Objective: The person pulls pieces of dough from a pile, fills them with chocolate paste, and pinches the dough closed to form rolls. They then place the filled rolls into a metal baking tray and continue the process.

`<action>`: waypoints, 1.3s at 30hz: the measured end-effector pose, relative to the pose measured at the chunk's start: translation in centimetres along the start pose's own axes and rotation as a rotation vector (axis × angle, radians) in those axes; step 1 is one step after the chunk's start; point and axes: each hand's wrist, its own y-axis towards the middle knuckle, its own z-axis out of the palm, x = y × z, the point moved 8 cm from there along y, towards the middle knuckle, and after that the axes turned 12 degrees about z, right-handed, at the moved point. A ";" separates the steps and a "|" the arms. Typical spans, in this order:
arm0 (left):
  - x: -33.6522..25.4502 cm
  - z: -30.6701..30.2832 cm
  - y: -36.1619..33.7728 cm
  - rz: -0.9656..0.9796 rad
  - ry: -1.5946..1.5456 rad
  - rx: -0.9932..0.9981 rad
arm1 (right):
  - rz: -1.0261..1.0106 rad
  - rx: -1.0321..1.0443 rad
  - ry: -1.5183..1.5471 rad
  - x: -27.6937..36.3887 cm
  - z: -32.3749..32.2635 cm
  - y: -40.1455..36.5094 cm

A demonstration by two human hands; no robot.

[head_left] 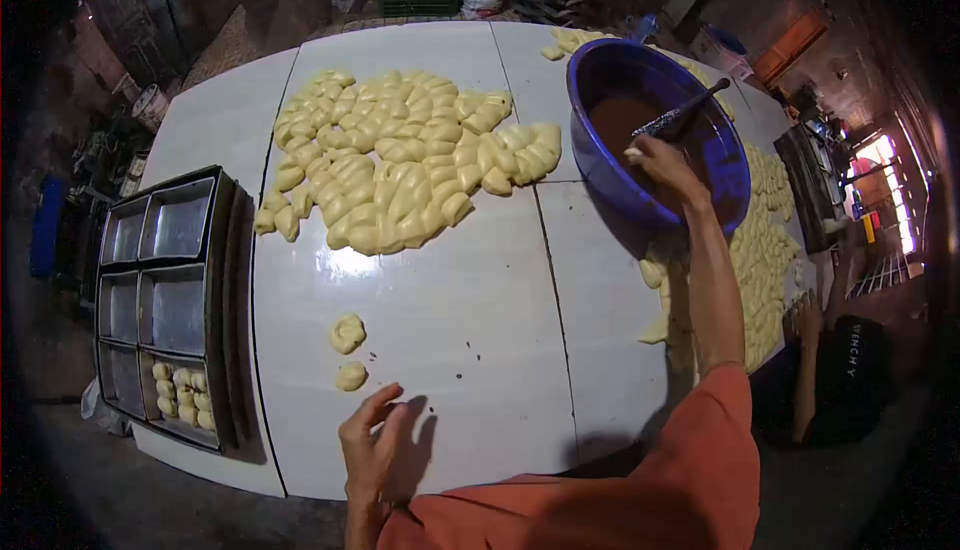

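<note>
My right hand (pixel 668 168) reaches into a large blue tub (pixel 590 135) of brown filling (pixel 618 115). Its fingers are drawn together, with a small pale bit at the tips that I cannot make out. Just beyond them a dark spatula (pixel 680 115) leans against the tub's rim. My left hand (pixel 372 440) hovers low over the white tabletop (pixel 480 290), thumb and fingers apart, holding nothing. Two small dough pieces (pixel 347 334) lie a little ahead of it, with dark crumbs around them.
A broad cluster of dough pieces (pixel 410 160) covers the table's far middle; more dough (pixel 765 240) lies right of the tub. Metal baking pans (pixel 178 220) stand at left, one compartment holding dough balls (pixel 183 395). A person in dark clothing (pixel 850 370) is at the right edge.
</note>
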 end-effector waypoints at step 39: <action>3.1 2.1 4.8 -0.105 -0.857 -0.181 | -0.268 0.346 1.083 23.9 19.7 -28.5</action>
